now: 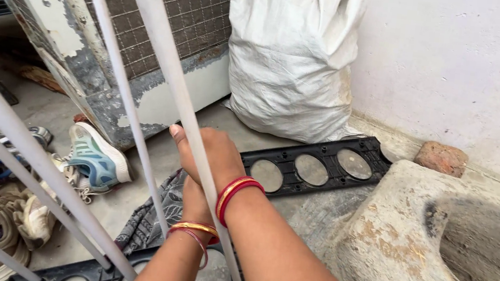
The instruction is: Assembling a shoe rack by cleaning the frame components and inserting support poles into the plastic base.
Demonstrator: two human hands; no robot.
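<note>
Head view: both hands are wrapped around one white bar (166, 57) of a metal railing that slants across the frame from 12 o'clock down to 6. The right hand (214, 155) sits higher, fingers curled shut around the bar, thumb pointing toward 11 o'clock. The left hand (194, 203) lies just below it and is mostly hidden behind the right wrist; it touches the same bar, but I cannot tell how its fingers close. How far the work has come cannot be judged; nothing on the bar looks altered. At 9 o'clock lies a blue sneaker (96, 158), at 12 a white sack (289, 58), at 3 a black plate with round holes (315, 166), at 4 a stone basin (412, 250). Further railing bars cross in front at 8 o'clock
</note>
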